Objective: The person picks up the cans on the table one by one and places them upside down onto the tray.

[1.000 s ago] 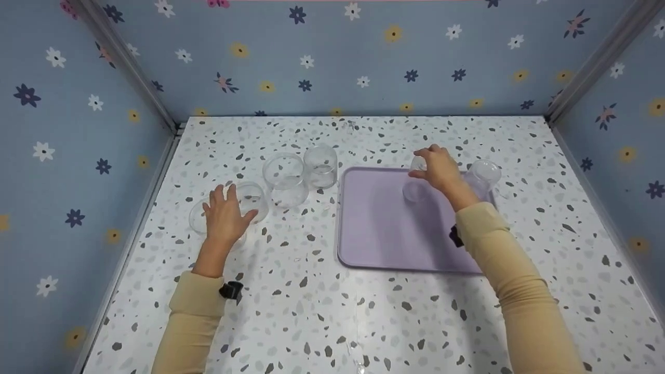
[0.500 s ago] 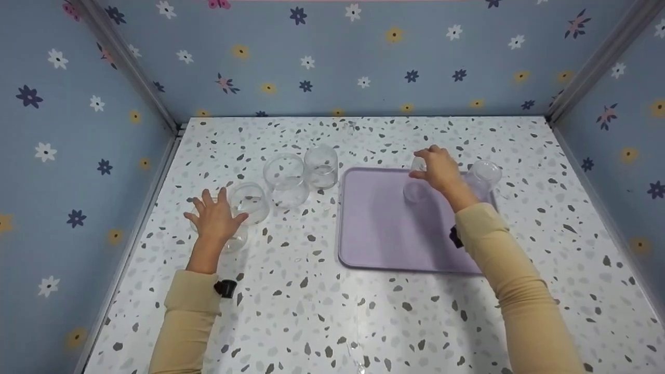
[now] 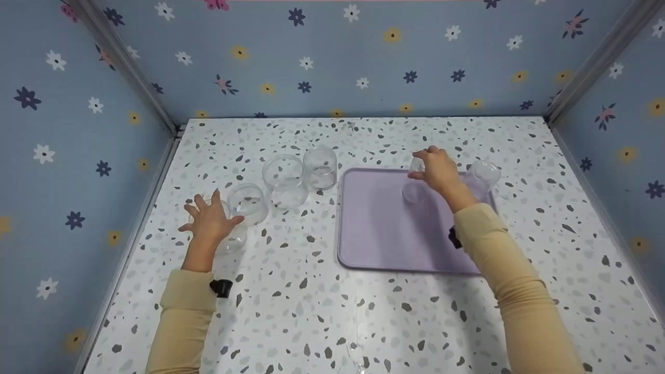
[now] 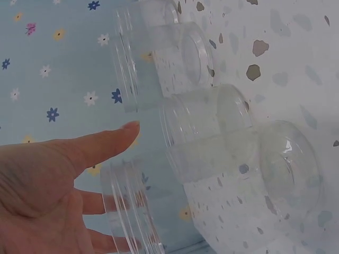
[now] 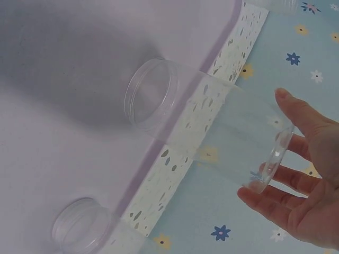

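My left hand, fingers spread, is over the nearest clear plastic jar at the table's left. In the left wrist view, its fingers show behind that jar's threaded rim, with the thumb held away from it. My right hand holds another clear jar by its base end, thumb on one side and fingers on the other. That jar is upside down, its threaded rim low over the back of the lilac tray.
Beside the left hand, a row of clear jars runs back toward a taller jar near the tray. One more clear jar stands at the tray's back right corner. Flower-patterned walls enclose the speckled table.
My left hand has shifted left and slightly toward me, its fingers spreading wider over the nearest jar. The right hand and its jar have stayed in place.
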{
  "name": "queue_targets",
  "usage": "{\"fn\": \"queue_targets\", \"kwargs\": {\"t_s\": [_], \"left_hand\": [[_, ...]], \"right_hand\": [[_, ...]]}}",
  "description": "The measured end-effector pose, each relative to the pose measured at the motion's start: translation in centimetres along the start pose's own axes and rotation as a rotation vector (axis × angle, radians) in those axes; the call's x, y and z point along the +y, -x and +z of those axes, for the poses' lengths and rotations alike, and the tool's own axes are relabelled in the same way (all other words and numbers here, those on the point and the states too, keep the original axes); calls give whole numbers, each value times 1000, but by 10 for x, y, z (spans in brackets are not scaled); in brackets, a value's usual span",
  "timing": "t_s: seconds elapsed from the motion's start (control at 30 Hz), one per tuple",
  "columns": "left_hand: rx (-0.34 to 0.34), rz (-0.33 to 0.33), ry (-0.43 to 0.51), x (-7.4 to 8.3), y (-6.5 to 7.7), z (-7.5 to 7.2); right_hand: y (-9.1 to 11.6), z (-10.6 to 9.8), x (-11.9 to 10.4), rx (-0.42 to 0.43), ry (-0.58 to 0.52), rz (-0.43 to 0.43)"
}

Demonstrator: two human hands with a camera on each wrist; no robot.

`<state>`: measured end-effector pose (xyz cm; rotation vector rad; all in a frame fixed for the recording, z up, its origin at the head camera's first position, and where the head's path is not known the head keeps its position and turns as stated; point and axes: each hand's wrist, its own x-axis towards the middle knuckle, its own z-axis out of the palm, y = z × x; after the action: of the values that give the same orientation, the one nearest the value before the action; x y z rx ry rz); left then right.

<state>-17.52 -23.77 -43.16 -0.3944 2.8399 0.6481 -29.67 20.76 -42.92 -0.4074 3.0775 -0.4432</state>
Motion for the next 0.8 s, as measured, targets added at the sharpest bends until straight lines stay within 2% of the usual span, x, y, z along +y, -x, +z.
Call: {"fn": "queue_targets", "kwargs": {"t_s": [0.33, 0.8], "left_hand": [[-13, -9, -6, -3, 0, -1], [34, -15, 3, -3, 2, -1]], "right_hand": [[0, 0, -1, 1, 10, -2], [2, 3, 1, 8, 0, -7]]}}
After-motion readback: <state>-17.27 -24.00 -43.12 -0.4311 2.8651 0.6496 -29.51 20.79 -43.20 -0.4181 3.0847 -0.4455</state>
